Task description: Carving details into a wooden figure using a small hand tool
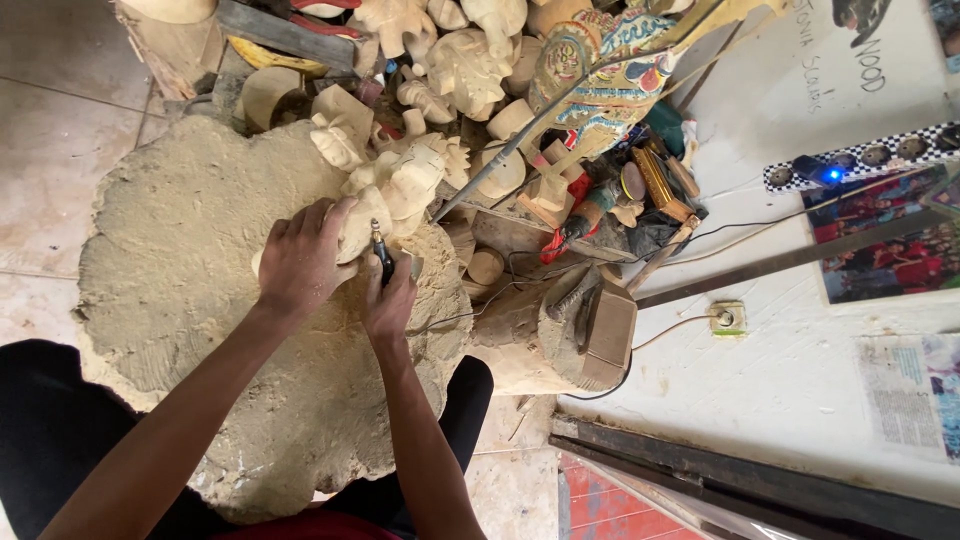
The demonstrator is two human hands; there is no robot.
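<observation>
**Carving held down on a dust-caked stump**

The landmark here is the broad wooden stump [200, 300], its top thick with pale sawdust, standing between the person's knees. Near its far edge lies a pale wooden carving [395, 190], unpainted, with scalloped, leaf-like edges.

The left hand [300, 262] is clamped over the near end of the carving, fingers curled across its top and pressing it onto the stump. The right hand [390, 305], just beside it towards the stump's right rim, is closed around a slim dark rotary tool [382, 252], gripped like a pen with the tip pointing at the carving. A thin cable [480, 300] runs off the stump's right side.

Beyond the stump, a heap of similar unpainted carved pieces [460, 60] is stacked, with one brightly painted figure [600, 70] leaning among them. To the stump's right sits a smaller log [530, 340] with a wooden mallet [605, 330] against it, and further right a wall socket [728, 318].

As a judgement: the carving looks light and stiff, but its thin scalloped edges seem likely to chip. The solid middle body, where the left hand already bears down, looks the safest hold; dust may make it slippery.
</observation>
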